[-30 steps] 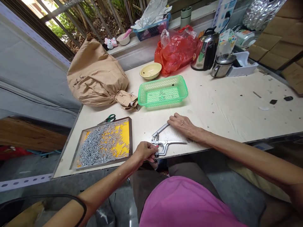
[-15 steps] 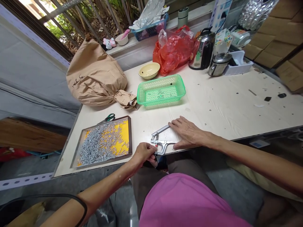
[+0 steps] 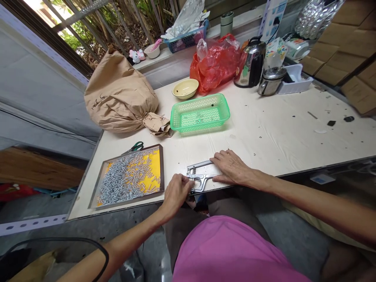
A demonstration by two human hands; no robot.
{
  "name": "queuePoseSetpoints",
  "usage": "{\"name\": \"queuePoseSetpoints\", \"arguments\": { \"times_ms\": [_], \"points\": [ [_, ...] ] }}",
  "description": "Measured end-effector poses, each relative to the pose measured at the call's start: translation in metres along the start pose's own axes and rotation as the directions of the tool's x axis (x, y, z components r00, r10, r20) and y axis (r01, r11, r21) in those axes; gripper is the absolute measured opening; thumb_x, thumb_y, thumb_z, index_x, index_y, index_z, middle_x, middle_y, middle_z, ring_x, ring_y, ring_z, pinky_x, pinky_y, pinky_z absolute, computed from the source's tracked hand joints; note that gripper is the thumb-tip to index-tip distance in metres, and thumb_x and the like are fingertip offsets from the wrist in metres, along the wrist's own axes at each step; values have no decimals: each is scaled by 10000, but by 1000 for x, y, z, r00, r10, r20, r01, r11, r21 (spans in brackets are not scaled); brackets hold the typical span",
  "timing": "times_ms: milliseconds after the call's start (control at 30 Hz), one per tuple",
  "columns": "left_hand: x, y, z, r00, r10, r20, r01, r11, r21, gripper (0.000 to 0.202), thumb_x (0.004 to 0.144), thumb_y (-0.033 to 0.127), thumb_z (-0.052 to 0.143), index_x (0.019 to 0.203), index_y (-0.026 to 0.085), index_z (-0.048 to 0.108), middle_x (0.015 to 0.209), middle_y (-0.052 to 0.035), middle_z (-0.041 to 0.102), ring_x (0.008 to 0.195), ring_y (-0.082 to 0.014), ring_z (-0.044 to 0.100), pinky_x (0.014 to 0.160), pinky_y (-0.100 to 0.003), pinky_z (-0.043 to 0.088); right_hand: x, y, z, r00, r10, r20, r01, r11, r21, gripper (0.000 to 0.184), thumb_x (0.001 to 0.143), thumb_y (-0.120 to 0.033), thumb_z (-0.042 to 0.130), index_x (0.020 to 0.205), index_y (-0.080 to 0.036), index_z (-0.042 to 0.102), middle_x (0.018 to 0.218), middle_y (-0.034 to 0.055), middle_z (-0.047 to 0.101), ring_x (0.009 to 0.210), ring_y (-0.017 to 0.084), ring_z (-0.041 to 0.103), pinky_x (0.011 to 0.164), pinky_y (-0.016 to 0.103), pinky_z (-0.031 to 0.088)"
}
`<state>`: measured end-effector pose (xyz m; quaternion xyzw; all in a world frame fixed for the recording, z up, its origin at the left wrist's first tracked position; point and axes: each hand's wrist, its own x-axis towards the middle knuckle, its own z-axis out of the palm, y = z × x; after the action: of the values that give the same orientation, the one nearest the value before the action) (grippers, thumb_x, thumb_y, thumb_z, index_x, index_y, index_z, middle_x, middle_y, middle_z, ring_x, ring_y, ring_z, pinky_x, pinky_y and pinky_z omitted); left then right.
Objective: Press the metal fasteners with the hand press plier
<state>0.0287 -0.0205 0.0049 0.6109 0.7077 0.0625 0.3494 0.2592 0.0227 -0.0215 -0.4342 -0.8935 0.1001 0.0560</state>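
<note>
Daylight glares through the barred window (image 3: pixel 78 15) at upper left. The tabletop (image 3: pixel 264 133) is evenly bright, the floor (image 3: pixel 268 219) below dim. Wide-angle distortion stretches the frame's edges.

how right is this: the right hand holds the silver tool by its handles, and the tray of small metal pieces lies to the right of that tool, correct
Not quite: the tray of small metal pieces lies to the left of the silver tool, as the head view shows. The right hand does hold that tool by its handles.
</note>
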Motion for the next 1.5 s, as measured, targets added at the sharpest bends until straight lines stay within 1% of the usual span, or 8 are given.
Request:
{"name": "queuePoseSetpoints", "arguments": {
  "times_ms": [67,200,367,667,900,1067,1300,1500],
  "points": [
    [2,5,0,950,293,-105,-264,938,225,232,794,358,625,934,176,600,965,-65,611,896,-208,591,755,-331,486,4,-4,-2,1000,-12,11,12,1000,8,472,746,-491,682,1045,-141,579,1022,112,571,956,263,490,826,383,353],
    [22,20,4,811,585,23,-530,717,453,478,754,294,677,1191,191,513,1261,-99,510,1119,-263,462,915,-403,428,18,-12,-8,998,-58,30,59,998,-6,460,752,-437,696,1068,-126,573,1044,116,567,979,268,488,812,373,374],
    [46,28,5,798,577,175,-578,650,493,457,764,320,656,1172,159,527,1086,-97,570,1014,-257,495,877,-391,433,30,-20,-14,994,-29,110,31,999,-12,432,745,-358,718,1067,-112,570,1046,127,570,971,263,503,769,351,412],
    [52,26,11,808,580,110,-564,704,432,190,852,344,574,823,162,619,826,-52,567,864,-202,514,730,-302,425,31,-15,-4,988,-37,149,31,998,47,168,907,-300,535,913,-151,614,936,81,603,898,200,551,691,293,383],
    [48,22,12,816,572,79,-544,716,437,208,837,330,597,966,169,615,921,-68,578,930,-224,508,779,-330,447,35,-3,-6,993,-39,110,36,999,37,261,838,-393,622,969,-168,631,965,80,595,927,219,536,689,291,390],
    [22,17,31,743,669,-29,-590,674,443,245,891,194,502,1130,181,553,1232,-102,500,1106,-239,440,912,-379,436,37,12,-15,984,-118,137,100,986,130,353,834,-462,602,1062,-195,633,989,84,585,936,221,523,700,290,407],
    [4,25,72,708,705,-46,-592,628,505,131,892,114,455,922,158,576,898,-59,570,875,-215,481,751,-336,480,53,28,7,995,-51,-87,53,998,25,190,928,-221,454,869,-178,629,906,80,602,886,210,494,738,302,397],
    [3,25,72,672,733,-103,-637,643,424,180,910,111,416,954,162,584,906,-69,588,879,-210,506,757,-339,485,61,27,8,987,-135,-83,131,990,-44,215,922,-157,414,932,-192,626,898,87,600,864,218,476,730,319,380]
  ]
}}
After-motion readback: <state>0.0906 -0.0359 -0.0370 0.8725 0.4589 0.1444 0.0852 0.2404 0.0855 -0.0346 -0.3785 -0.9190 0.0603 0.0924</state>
